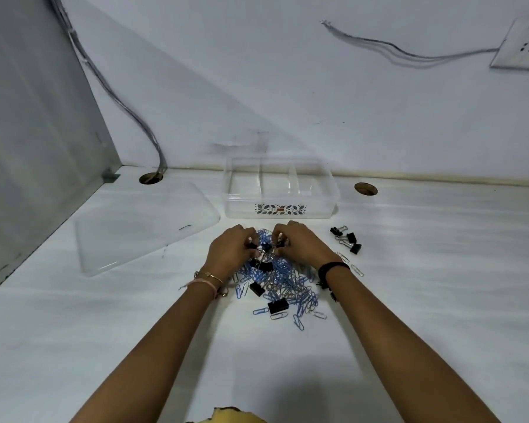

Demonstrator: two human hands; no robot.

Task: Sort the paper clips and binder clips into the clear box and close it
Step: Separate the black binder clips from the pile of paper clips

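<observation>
Left hand (229, 250): the fingers are curled down at the far end of the pile and seem to pinch a black binder clip (253, 246) at the fingertips.
Right hand (301, 244): also curled, just beside the left one, and it pinches a second binder clip (280, 243). Whether the two clips are hooked together I cannot tell.
Pile (283, 285): a loose heap of mostly blue paper clips with some silver ones lies on the white table (440, 285), between the two wrists and in front of the box. Several black binder clips (278, 306) are mixed into it.
Set-aside group (347, 239): a few binder clips lie apart, to the right of the pile, near the right front corner of the box. A few silver paper clips (356, 269) lie just in front of them.
Clear box (280, 210): it stands open at the far edge of the table, against the wall. Its three compartments look empty.
Lid (135, 230): it lies flat on the table, to the left of the box and not touching it.
Done so far: only the opening of the box and, as I judge, a first separation of some binder clips.
Still to do: nearly everything, namely pulling the remaining binder clips out of the heap, putting each kind in its own compartment, then placing and pressing the lid.
</observation>
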